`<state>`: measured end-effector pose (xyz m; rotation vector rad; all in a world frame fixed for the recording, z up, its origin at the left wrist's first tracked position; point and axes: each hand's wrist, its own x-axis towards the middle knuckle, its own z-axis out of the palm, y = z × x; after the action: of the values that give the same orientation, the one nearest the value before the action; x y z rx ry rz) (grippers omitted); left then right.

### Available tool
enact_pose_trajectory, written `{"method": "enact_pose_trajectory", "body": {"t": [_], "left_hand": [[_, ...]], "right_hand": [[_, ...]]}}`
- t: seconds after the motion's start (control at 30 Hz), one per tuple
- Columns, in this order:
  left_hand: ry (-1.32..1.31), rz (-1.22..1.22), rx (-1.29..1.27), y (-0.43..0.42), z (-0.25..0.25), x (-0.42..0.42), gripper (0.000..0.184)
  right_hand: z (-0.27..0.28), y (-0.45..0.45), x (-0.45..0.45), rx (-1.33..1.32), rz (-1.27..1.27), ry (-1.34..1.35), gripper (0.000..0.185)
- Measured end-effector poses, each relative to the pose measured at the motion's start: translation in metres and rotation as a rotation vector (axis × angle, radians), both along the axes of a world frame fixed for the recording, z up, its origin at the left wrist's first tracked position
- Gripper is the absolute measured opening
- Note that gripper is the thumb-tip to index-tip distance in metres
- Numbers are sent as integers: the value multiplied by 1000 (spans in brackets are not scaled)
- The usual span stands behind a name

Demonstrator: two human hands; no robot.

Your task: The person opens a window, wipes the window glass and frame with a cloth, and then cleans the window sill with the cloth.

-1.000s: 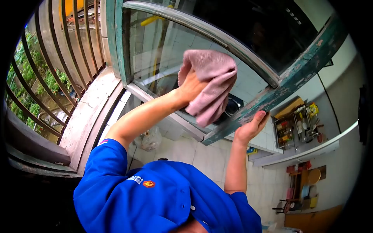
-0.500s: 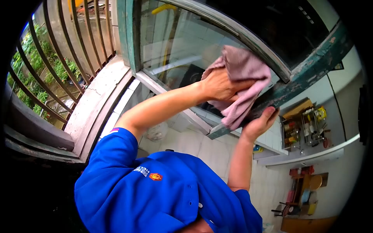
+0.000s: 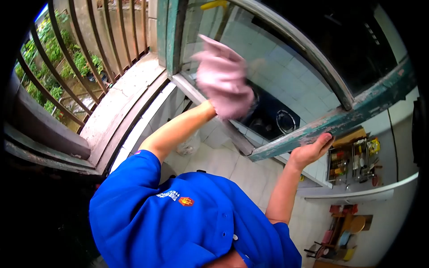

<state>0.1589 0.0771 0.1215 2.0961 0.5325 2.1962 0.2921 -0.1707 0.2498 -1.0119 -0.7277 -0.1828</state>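
A pink cloth, blurred by motion, lies against the glass pane of a window sash. My left hand holds the cloth, which covers its fingers; only the wrist shows below. The sash has a worn green frame with peeling paint. My right hand grips the lower right part of this frame, its thumb along the near side and the other fingers largely hidden.
Metal bars and a concrete sill stand at the left, with green plants outside. At the right, a rack of kitchen items hangs over a white counter edge. A dark cooktop shows through or in the glass.
My left hand has swept the cloth left and upward across the pane, away from the frame's edge. My right hand stays on the frame. The whole view has shifted slightly.
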Motion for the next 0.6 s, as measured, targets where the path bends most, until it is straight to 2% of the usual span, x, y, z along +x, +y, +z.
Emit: {"method": "enact_pose_trajectory", "body": {"t": [0.03,0.1,0.17,0.37,0.43,0.53,0.6], "left_hand": [[-6,-167,-109,-14,-2,-1,17],[224,-34,-171,-4,-11,-19,46],[491,10,-35,26,-21,-35,77],[749,339,-859,-33,55,-51,15],[704,154,-603,9,-77,6,26],[812,703,85,11,-61,-26,13],[668,578,-204,18,-94,2,6]], "right_hand": [[1,0,-2,-17,-25,5,75],[2,1,-3,-14,-16,-24,77],[3,3,-3,-7,-29,-27,78],[1,2,-6,-28,-44,-45,75],[2,3,-6,-23,-56,-33,75],[1,4,1,-21,-61,-95,72],[1,2,-2,-35,-68,-98,71]]}}
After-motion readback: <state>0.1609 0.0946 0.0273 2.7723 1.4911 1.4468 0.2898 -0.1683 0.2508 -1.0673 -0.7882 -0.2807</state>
